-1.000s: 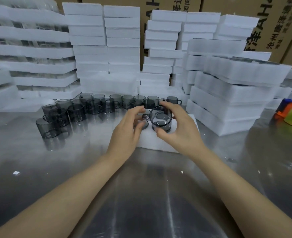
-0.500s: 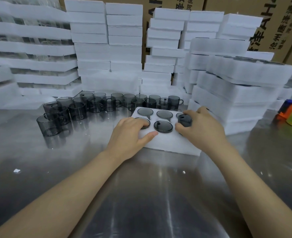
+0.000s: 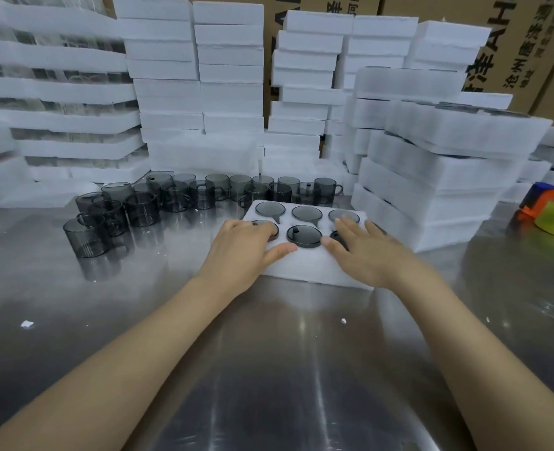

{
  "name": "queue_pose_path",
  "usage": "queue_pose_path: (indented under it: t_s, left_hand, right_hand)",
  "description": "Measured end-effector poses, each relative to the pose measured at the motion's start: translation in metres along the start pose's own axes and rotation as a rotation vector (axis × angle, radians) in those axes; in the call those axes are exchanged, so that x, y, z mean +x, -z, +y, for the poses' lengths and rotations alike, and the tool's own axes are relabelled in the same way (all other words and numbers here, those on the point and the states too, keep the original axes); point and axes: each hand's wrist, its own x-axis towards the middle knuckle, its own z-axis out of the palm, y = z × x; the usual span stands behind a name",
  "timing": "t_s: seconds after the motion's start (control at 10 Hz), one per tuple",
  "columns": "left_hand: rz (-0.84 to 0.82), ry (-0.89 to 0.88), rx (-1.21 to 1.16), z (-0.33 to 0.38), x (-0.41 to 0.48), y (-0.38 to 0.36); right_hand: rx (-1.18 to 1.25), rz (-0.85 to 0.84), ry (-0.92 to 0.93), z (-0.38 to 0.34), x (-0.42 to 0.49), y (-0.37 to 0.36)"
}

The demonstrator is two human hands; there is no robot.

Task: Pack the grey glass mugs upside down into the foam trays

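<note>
At the upper left of the frame, stacked foam slabs (image 3: 57, 92) sandwich clear glassware. Their edges look rough and crumbly. Below them, the loose grey mugs (image 3: 113, 216) stand upright in a cluster that trails right into a row behind the work. They are short, smoky, see-through cylinders with small loop handles, kept within easy reach for the next tray. The brushed steel tabletop (image 3: 269, 369) mirrors them dimly and carries a white foam crumb (image 3: 26, 324) at lower left.

In the centre lies the foam tray (image 3: 305, 265), a thick white block with 6 round pockets in 2 rows of 3. Mugs sit in the pockets base-up, so only flat dark discs show, like the near-middle one (image 3: 304, 236). The soft foam surrounds each glass wall.

The left hand (image 3: 240, 252) lies flat with its fingers over the near-left mug and its thumb on the foam. The right hand (image 3: 367, 252) is spread, fingers straight, over the near-right pocket. Neither hand grips anything, and they lie apart with the middle disc between them, likely pressing the last mugs home. The tray looks full.

At the right, filled trays (image 3: 448, 177) are stacked. Beyond them lies an orange and green object (image 3: 552, 213), and cardboard cartons (image 3: 529, 43) stand behind.
</note>
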Motion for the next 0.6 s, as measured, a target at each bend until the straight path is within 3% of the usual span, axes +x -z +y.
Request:
queue_pose_path:
  t_s: [0.1,0.3,0.4,0.5,0.6]
  left_hand:
    - [-0.052,0.0,0.138,0.006,0.004,0.007]
    - [0.022,0.019,0.172,0.01,-0.008,0.004]
    - [0.01,0.056,0.097,0.0,0.0,-0.002]
    - [0.0,0.092,0.151,-0.002,0.005,-0.002]
    - [0.025,0.073,0.213,0.007,-0.005,0.004]
  right_hand:
    - [0.073,-0.01,0.021,0.005,-0.002,-0.002]
    - [0.101,0.281,0.124,-0.003,0.003,-0.02]
    - [0.09,0.356,0.092,-0.01,0.017,-0.027]
    - [0.152,0.392,0.03,-0.018,0.03,-0.033]
    - [0.301,0.477,0.083,-0.012,0.021,-0.037]
